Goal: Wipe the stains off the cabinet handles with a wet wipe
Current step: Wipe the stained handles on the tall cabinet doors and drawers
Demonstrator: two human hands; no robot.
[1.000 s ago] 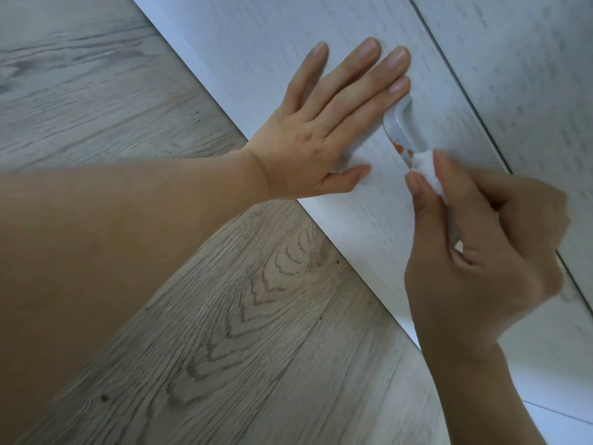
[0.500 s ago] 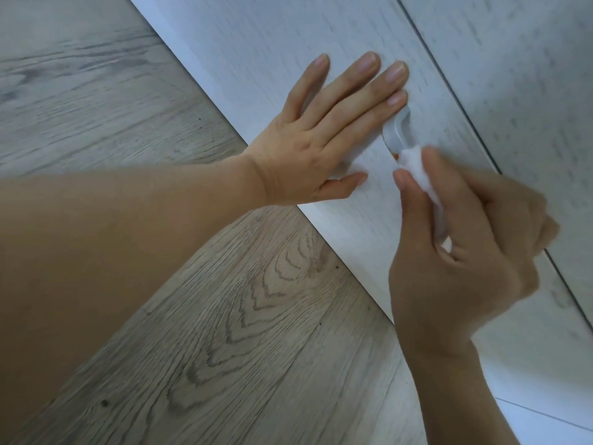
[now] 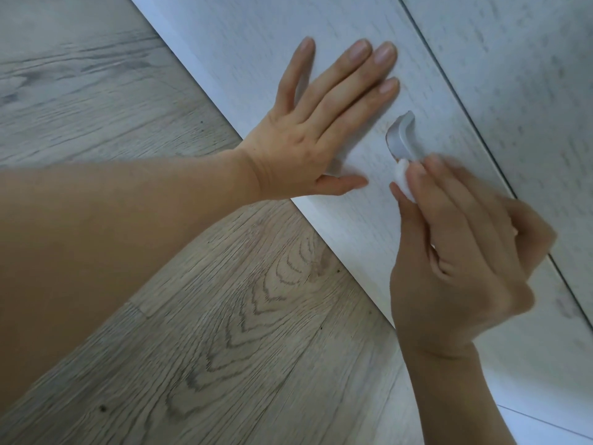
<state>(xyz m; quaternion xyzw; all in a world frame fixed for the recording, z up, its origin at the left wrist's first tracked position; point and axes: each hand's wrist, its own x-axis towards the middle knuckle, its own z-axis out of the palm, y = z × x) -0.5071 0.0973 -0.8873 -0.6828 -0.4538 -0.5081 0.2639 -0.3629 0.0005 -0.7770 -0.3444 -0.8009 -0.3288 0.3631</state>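
Note:
A small grey cabinet handle [image 3: 403, 136] sticks out of the white cabinet door [image 3: 244, 43]. My left hand [image 3: 316, 136] lies flat on the door just left of the handle, fingers straight and spread. My right hand [image 3: 459, 261] pinches a folded white wet wipe [image 3: 403, 178] between thumb and fingers and presses it against the lower end of the handle. That lower end is hidden under the wipe and fingers. A faint orange trace shows at the handle's edge beside the wipe.
A second white door [image 3: 529, 75] adjoins on the right, split off by a dark gap. Grey-brown wood-grain floor [image 3: 224, 316] fills the left and bottom of the view, meeting the cabinet's white base edge.
My right hand with the wipe has slid down the handle, so more of the grey handle shows. The orange stains seen earlier are mostly gone. My left hand stays flat on the door.

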